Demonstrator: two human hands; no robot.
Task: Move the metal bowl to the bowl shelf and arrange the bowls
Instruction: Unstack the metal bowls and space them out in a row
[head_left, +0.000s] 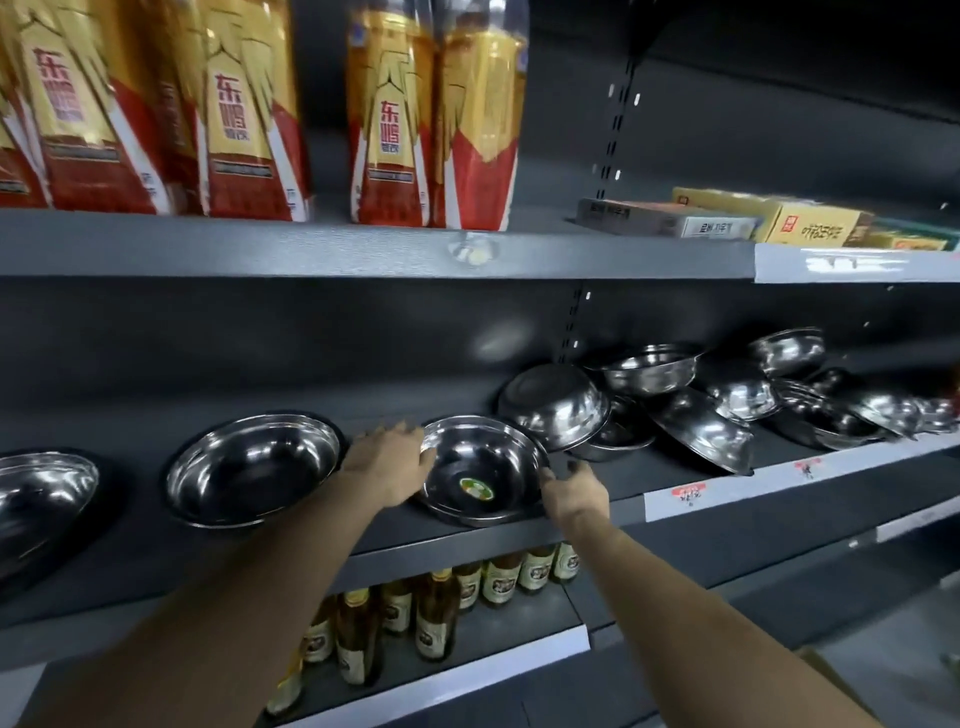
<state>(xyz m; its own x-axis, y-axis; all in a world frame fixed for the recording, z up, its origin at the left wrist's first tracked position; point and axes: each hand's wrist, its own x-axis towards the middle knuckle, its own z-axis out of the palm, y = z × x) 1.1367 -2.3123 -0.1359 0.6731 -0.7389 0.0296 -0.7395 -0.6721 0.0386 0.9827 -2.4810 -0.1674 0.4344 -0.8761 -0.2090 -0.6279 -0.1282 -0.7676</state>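
Hands flank a metal bowl (480, 470) on the bowl shelf (597, 506). Left hand (392, 460) touches its rim, grip wide. Right hand (574, 491) sits beside it, fingers loosely spread, holding nothing.

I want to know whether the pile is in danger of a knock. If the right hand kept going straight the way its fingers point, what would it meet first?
Probably the overturned bowl leaning at the near end of the pile. The right hand, at the rim of the stickered bowl, points up and back towards it; depth is unclear.

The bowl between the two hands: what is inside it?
Inside the bowl only a round green and white sticker shows, on its bottom. The print on the sticker is too blurred to read.
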